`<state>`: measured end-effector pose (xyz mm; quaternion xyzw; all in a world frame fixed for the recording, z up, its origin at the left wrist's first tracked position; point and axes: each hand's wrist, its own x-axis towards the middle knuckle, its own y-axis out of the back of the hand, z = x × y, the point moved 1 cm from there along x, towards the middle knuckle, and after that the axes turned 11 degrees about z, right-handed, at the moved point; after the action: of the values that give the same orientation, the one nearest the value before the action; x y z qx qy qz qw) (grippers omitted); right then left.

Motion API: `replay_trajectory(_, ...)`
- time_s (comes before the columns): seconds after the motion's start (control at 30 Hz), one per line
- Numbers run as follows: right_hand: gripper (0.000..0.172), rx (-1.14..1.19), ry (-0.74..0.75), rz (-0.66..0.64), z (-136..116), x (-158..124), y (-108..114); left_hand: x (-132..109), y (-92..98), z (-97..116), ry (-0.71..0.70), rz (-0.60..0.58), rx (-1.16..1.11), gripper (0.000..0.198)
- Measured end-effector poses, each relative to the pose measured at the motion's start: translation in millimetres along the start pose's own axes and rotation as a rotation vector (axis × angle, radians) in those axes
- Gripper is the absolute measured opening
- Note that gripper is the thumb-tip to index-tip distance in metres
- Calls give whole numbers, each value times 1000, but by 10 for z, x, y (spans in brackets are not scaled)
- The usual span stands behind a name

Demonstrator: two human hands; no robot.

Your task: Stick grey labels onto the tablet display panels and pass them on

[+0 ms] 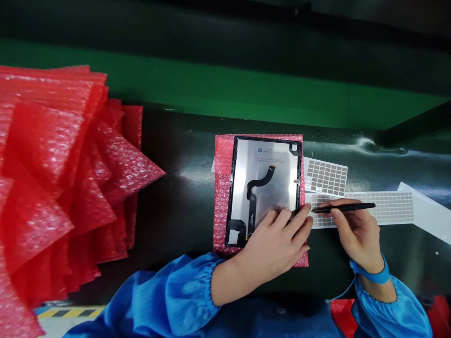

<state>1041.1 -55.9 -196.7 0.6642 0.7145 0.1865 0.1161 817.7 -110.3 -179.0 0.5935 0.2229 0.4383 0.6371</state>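
A tablet screen panel (243, 173) lies with its silvery back up and a black frame around it. A black flex cable (252, 202) bends across that back. The panel rests on a red bubble-wrap bag (221, 197). My left hand (275, 244) is over the panel's lower right corner, fingers stretched out to the right, their tips near the end of a label sheet (387, 207). Pinched in my right hand (359, 234) are thin black tweezers (348, 207), held nearly level. Their point is at the sheet's left end, close to my left fingertips.
A big loose pile of red bubble-wrap bags (63, 188) fills the left side. A smaller label sheet (327, 177) lies right of the panel, and white paper (430, 211) farther right. A green wall (225, 89) runs along the back. A blue wrist strap (373, 273) with a cord circles my right wrist.
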Motion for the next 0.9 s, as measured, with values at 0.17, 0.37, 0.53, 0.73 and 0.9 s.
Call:
replay_trajectory(0.17,17,43,-32,1,50,5,3,1,-5,0,2,-2,-2,50)
replay_trajectory(0.37,13,59,-52,9,37,44,-14,0,-14,-2,3,2,1,52)
replay_trajectory(0.53,11,134,-71,23,-17,95,-48,-6,-18,-5,4,14,10,52)
replay_trajectory(0.73,15,177,-119,68,-21,137,-61,17,-35,-8,9,27,-12,53)
replay_trajectory(0.9,17,181,-153,107,-21,163,-18,-13,30,-9,38,67,-91,56)
